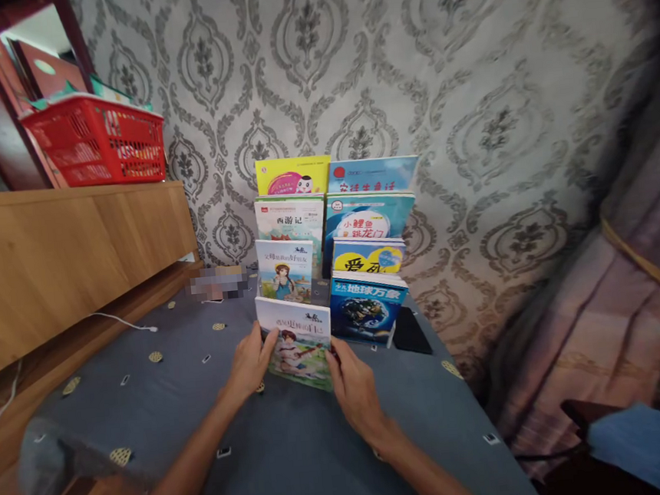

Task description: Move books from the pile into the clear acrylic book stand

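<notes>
Between my two hands a picture-covered book [297, 350] stands upright, its cover showing a figure with a guitar. My left hand [254, 358] is closed on its left edge, thumb on the front. On the opposite edge, my right hand [352, 380] grips with its fingers partly hidden behind. Just behind it stands a book with a girl in a hat [286, 273], then a white book [290, 224] and a yellow book [294, 175]. In the right-hand row are a blue globe book [364, 314], a yellow-and-blue book [369, 258], a teal book [370, 217] and a light blue book [373, 174].
A dark grey patterned cloth [164, 401] covers the surface. A black phone-like slab [411, 331] lies right of the books. At left, a red basket [106, 140] sits on a wooden cabinet [77, 262]; a white cable [125, 323] trails below. A pink curtain [594, 294] hangs at right.
</notes>
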`<state>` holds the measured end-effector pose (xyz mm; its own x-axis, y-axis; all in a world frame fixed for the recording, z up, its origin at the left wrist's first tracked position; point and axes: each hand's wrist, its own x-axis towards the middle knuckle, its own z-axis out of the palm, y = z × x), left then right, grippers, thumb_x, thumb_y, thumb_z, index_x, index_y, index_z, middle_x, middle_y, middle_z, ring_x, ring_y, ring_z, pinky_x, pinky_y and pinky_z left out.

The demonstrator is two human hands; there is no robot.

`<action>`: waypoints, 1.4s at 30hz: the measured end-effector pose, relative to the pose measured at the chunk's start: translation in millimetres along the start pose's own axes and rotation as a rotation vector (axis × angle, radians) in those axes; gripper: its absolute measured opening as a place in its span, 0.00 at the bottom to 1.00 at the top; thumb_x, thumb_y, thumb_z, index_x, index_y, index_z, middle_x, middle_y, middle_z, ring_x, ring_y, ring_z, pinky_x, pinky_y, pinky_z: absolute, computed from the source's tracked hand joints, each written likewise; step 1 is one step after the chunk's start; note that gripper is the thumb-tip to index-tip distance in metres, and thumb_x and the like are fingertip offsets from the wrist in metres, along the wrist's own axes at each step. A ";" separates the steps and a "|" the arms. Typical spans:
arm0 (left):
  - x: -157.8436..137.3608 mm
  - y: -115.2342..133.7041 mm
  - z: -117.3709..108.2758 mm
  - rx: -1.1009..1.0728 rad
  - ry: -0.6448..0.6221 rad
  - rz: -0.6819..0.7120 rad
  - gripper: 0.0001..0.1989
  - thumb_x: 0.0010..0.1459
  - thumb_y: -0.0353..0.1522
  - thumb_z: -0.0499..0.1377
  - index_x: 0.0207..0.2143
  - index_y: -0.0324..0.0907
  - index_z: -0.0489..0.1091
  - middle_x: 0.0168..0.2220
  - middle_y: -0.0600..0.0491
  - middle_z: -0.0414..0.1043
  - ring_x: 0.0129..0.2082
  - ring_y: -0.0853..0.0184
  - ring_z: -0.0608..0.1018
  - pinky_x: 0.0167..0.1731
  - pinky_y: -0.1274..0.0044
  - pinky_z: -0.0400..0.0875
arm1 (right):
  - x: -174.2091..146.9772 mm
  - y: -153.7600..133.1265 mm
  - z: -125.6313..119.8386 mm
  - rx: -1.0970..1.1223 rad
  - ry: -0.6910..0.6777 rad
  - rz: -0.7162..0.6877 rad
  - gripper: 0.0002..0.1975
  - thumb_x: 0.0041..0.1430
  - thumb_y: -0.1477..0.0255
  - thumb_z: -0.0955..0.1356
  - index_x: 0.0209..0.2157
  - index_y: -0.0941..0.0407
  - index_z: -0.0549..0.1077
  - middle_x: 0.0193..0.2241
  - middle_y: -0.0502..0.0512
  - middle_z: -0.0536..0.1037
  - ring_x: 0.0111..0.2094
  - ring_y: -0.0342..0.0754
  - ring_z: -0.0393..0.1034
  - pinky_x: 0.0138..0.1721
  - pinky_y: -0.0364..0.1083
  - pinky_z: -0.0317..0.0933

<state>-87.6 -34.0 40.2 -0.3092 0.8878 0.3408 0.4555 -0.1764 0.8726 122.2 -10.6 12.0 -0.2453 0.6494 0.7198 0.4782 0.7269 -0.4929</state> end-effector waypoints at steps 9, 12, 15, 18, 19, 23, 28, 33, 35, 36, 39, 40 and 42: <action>49.0 -30.1 5.3 0.371 0.091 0.045 0.14 0.68 0.43 0.48 0.45 0.43 0.63 0.45 0.43 0.77 0.47 0.55 0.79 0.45 0.70 0.69 | 47.5 24.9 48.2 0.029 0.026 0.060 0.17 0.69 0.69 0.57 0.49 0.59 0.73 0.43 0.63 0.81 0.42 0.54 0.77 0.44 0.50 0.69; 59.3 -34.4 7.4 0.399 0.141 0.110 0.16 0.69 0.43 0.45 0.48 0.42 0.62 0.47 0.41 0.76 0.49 0.55 0.79 0.46 0.69 0.70 | 58.9 26.1 51.1 0.049 0.054 0.049 0.17 0.70 0.68 0.56 0.47 0.58 0.72 0.41 0.62 0.80 0.41 0.54 0.76 0.43 0.50 0.68; 68.2 -29.1 6.0 0.394 0.186 0.213 0.16 0.69 0.43 0.45 0.47 0.41 0.62 0.45 0.42 0.76 0.46 0.55 0.79 0.44 0.68 0.71 | 69.8 24.4 46.3 0.055 0.079 0.020 0.16 0.70 0.67 0.57 0.46 0.57 0.71 0.41 0.62 0.80 0.41 0.53 0.76 0.43 0.49 0.67; 79.3 -13.7 0.3 0.401 0.218 0.300 0.16 0.70 0.44 0.46 0.45 0.42 0.62 0.42 0.43 0.75 0.43 0.56 0.79 0.42 0.68 0.71 | 84.4 19.8 37.6 0.046 0.112 -0.015 0.14 0.70 0.67 0.57 0.46 0.56 0.71 0.40 0.61 0.79 0.40 0.53 0.74 0.43 0.49 0.66; 83.7 -6.8 -2.2 0.405 0.228 0.322 0.16 0.70 0.44 0.46 0.45 0.42 0.62 0.41 0.43 0.75 0.42 0.56 0.79 0.42 0.68 0.71 | 90.4 17.7 34.2 0.041 0.127 -0.027 0.14 0.70 0.67 0.57 0.46 0.56 0.71 0.40 0.61 0.79 0.39 0.53 0.74 0.43 0.49 0.66; 104.5 22.1 -12.8 0.415 0.265 0.419 0.20 0.70 0.46 0.44 0.48 0.40 0.62 0.44 0.41 0.75 0.45 0.54 0.78 0.44 0.67 0.71 | 119.1 7.8 19.8 0.011 0.182 -0.083 0.13 0.70 0.68 0.58 0.47 0.56 0.70 0.39 0.60 0.79 0.39 0.53 0.73 0.43 0.50 0.65; 130.7 42.0 -18.4 0.399 0.276 0.465 0.26 0.70 0.50 0.42 0.51 0.38 0.62 0.47 0.37 0.75 0.50 0.53 0.77 0.49 0.65 0.70 | 150.7 1.4 7.2 -0.044 0.201 -0.129 0.12 0.69 0.68 0.58 0.45 0.56 0.70 0.38 0.60 0.78 0.37 0.53 0.71 0.41 0.50 0.64; 143.8 39.5 -13.8 0.388 0.231 0.428 0.31 0.69 0.52 0.41 0.54 0.34 0.62 0.46 0.36 0.75 0.50 0.51 0.77 0.50 0.63 0.70 | 160.0 7.7 7.4 -0.095 0.169 -0.102 0.11 0.68 0.68 0.58 0.42 0.55 0.69 0.35 0.59 0.77 0.34 0.53 0.70 0.38 0.50 0.63; 145.8 35.8 -12.0 0.381 0.212 0.432 0.31 0.69 0.52 0.41 0.54 0.35 0.63 0.45 0.36 0.76 0.49 0.51 0.78 0.49 0.63 0.70 | 159.0 11.5 10.4 -0.095 0.156 -0.083 0.11 0.67 0.68 0.58 0.42 0.55 0.69 0.34 0.59 0.77 0.34 0.53 0.70 0.37 0.51 0.64; 146.7 33.8 -11.3 0.378 0.203 0.435 0.31 0.69 0.52 0.41 0.54 0.35 0.63 0.45 0.37 0.76 0.48 0.51 0.78 0.48 0.63 0.70 | 158.1 13.3 12.3 -0.091 0.150 -0.075 0.11 0.67 0.68 0.58 0.42 0.54 0.69 0.34 0.59 0.77 0.34 0.53 0.70 0.37 0.51 0.64; 150.0 28.2 -10.4 0.368 0.189 0.429 0.30 0.68 0.53 0.42 0.52 0.37 0.64 0.43 0.38 0.76 0.46 0.52 0.78 0.47 0.64 0.71 | 156.0 17.4 19.0 -0.076 0.138 -0.072 0.13 0.66 0.68 0.59 0.46 0.55 0.69 0.38 0.62 0.77 0.36 0.56 0.71 0.39 0.54 0.66; 151.5 26.6 -10.2 0.364 0.187 0.426 0.30 0.68 0.53 0.42 0.51 0.37 0.64 0.42 0.38 0.76 0.45 0.51 0.79 0.46 0.64 0.71 | 155.8 18.4 21.3 -0.073 0.139 -0.080 0.14 0.66 0.69 0.59 0.49 0.56 0.69 0.39 0.63 0.77 0.38 0.57 0.71 0.41 0.56 0.67; 154.9 24.4 -9.8 0.357 0.190 0.421 0.30 0.68 0.53 0.41 0.50 0.36 0.64 0.41 0.38 0.76 0.45 0.51 0.79 0.47 0.64 0.71 | 156.2 20.0 25.6 -0.068 0.149 -0.106 0.17 0.65 0.70 0.59 0.53 0.57 0.68 0.43 0.66 0.77 0.41 0.58 0.71 0.45 0.59 0.67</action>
<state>-132.5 95.1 117.6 -0.1701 0.6750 0.7180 0.8144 -0.3139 0.4881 71.9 111.1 102.1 -0.1721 0.5262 0.8328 0.5134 0.7694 -0.3800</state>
